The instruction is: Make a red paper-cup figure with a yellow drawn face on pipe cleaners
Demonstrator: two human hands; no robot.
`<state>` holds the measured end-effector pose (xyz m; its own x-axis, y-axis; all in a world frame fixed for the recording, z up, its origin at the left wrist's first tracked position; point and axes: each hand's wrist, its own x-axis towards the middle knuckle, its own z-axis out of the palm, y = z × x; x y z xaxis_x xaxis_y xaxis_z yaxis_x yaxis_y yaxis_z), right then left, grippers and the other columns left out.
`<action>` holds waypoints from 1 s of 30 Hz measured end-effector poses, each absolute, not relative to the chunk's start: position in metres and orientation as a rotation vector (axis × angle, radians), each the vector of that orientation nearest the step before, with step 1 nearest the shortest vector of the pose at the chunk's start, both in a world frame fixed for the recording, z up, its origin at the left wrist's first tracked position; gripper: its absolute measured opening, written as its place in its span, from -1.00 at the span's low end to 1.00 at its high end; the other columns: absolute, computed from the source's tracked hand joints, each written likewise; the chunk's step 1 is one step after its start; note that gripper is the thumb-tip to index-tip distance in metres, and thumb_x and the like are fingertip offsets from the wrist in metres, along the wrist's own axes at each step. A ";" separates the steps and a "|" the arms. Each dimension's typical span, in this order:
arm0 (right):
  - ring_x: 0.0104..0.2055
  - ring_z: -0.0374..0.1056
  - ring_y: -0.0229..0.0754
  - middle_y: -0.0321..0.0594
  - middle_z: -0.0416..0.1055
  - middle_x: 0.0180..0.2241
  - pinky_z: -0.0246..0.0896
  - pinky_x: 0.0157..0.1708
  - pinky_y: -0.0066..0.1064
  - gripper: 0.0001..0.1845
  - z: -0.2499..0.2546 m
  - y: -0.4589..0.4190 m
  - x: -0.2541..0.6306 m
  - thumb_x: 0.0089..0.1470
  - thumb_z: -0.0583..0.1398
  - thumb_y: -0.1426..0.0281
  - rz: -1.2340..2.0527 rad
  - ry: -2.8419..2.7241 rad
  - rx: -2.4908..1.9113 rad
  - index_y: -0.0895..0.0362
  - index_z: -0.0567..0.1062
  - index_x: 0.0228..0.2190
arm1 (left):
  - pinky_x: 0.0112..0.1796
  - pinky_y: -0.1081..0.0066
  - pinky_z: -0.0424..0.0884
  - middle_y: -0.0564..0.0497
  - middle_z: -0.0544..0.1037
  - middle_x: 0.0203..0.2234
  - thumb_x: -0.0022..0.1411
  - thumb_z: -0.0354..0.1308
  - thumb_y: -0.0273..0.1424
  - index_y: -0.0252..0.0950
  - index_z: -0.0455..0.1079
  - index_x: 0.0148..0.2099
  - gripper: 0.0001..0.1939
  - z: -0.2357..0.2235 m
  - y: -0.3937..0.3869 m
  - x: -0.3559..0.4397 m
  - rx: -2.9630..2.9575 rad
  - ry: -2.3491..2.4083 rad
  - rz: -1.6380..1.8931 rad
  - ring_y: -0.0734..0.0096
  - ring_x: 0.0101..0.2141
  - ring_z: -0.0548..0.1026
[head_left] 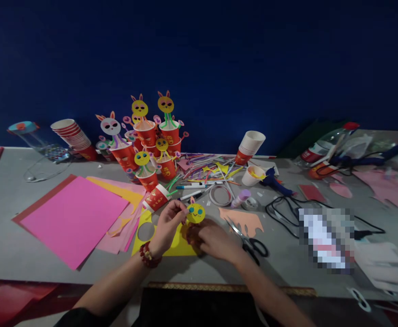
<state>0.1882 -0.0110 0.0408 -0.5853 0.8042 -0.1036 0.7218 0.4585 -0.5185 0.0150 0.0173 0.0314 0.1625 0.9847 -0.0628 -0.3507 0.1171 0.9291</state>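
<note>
A round yellow paper face [196, 214] with blue eyes, a drawn mouth and a pink ear is pinched at its left edge by my left hand [167, 223]. Just below the face, my right hand [215, 240] is closed with fingers bent inward; whatever they hold is hidden. Under both hands lies a yellow paper sheet [176, 245] with round holes cut out. Scissors [249, 243] with black handles rest right of my right hand, over a cut orange paper scrap [255, 219].
Several red cups [124, 156] with paper animal faces stand at the back left. Pink sheets [76, 218] lie at left. Pens [192, 186], a tape roll [220, 195] and a glue stick [242, 198] lie ahead. A blue glue gun [275, 181] and black cable [283, 222] are at right.
</note>
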 end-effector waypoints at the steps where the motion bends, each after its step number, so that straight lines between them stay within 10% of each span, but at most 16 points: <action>1: 0.03 0.42 -0.03 -0.18 0.59 -0.10 0.18 0.05 -0.30 -0.71 0.043 -0.008 0.190 0.07 0.23 0.56 0.809 -2.563 -1.305 0.04 0.64 -0.20 | -0.44 0.54 0.25 0.12 0.37 -0.48 0.13 0.37 -0.28 -0.30 0.36 -0.33 -0.74 0.032 0.017 0.015 0.940 0.877 1.186 0.58 -0.50 0.30; 30: -0.09 0.46 0.00 -0.14 0.61 -0.19 0.26 -0.14 -0.34 -0.86 0.041 0.007 0.196 0.10 0.25 0.46 0.860 -2.650 -1.244 0.08 0.62 -0.28 | -0.46 0.53 0.22 0.12 0.37 -0.48 0.10 0.38 -0.23 -0.30 0.37 -0.35 -0.70 0.035 0.018 0.014 0.947 0.896 1.163 0.58 -0.52 0.29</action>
<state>0.1963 0.0069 0.0410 -0.6643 0.7321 -0.1510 0.6811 0.5096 -0.5257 0.0140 0.0184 0.0346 0.1697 0.9822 -0.0803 -0.3285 0.1332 0.9351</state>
